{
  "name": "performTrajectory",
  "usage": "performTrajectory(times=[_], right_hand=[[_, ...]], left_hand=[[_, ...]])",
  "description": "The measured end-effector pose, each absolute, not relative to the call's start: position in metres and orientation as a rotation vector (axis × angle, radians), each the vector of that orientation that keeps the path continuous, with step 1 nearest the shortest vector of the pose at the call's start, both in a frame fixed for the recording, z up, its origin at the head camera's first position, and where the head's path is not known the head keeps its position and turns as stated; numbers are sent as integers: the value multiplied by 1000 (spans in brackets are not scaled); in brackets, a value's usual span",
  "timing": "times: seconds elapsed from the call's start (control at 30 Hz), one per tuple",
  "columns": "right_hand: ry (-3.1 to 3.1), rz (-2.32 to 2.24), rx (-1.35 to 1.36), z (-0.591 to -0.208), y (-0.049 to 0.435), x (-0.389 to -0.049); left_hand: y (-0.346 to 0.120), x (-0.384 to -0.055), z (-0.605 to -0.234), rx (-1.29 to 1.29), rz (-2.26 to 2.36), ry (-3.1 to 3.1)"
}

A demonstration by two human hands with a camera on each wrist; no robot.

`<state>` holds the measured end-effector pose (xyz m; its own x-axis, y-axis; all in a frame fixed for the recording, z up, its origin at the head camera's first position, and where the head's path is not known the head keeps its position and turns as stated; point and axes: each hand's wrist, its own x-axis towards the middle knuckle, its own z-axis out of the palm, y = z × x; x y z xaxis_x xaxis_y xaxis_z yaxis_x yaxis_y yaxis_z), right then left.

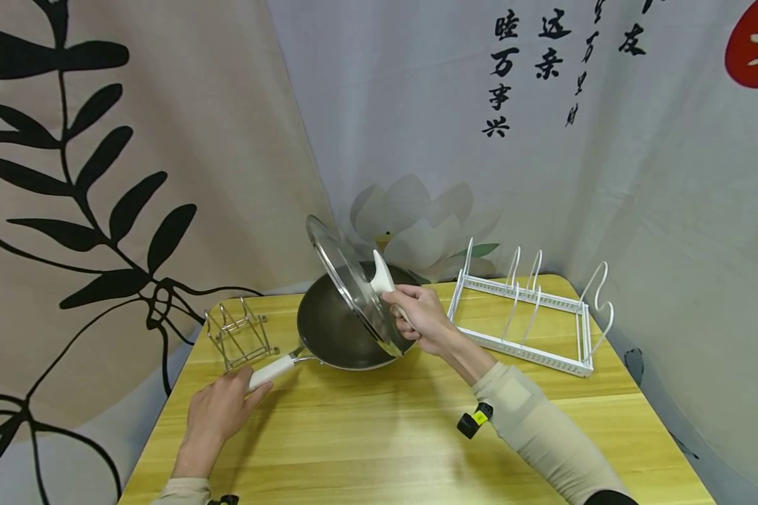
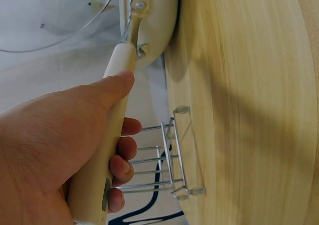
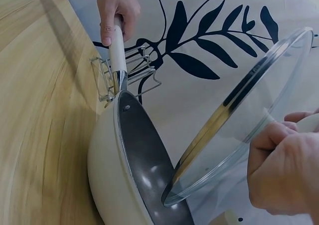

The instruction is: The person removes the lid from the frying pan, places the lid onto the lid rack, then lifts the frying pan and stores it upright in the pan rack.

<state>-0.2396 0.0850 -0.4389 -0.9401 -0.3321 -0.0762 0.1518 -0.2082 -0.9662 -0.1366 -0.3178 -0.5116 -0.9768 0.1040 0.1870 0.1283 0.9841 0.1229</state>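
Observation:
My left hand (image 1: 222,407) grips the white handle (image 2: 107,115) of a frying pan, fingers wrapped round it. The deep pan (image 1: 328,330) has a dark inside and a cream outside, and stands on the wooden table. My right hand (image 1: 422,315) holds the white knob (image 1: 382,275) of a glass lid (image 1: 344,270). Steeply tilted, the lid has its lower edge at the pan's right side and its upper edge raised to the left. In the right wrist view, the lid (image 3: 239,120) slants over the pan's dark inside (image 3: 149,170); the fingers partly hide the knob.
A small metal wire rack (image 1: 240,333) stands at the table's left, just behind my left hand. On the right sits a white rack (image 1: 524,354) with upright wire dividers. Printed cloth (image 1: 417,105) hangs behind the wooden table (image 1: 379,435).

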Motion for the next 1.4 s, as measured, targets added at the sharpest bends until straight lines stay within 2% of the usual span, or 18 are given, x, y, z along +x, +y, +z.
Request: performTrajectory(times=[1.4], right_hand=[[1690,-2292,-213,-423,113,-223]], left_hand=[[-319,-135,-510,-195,-224,-2946]])
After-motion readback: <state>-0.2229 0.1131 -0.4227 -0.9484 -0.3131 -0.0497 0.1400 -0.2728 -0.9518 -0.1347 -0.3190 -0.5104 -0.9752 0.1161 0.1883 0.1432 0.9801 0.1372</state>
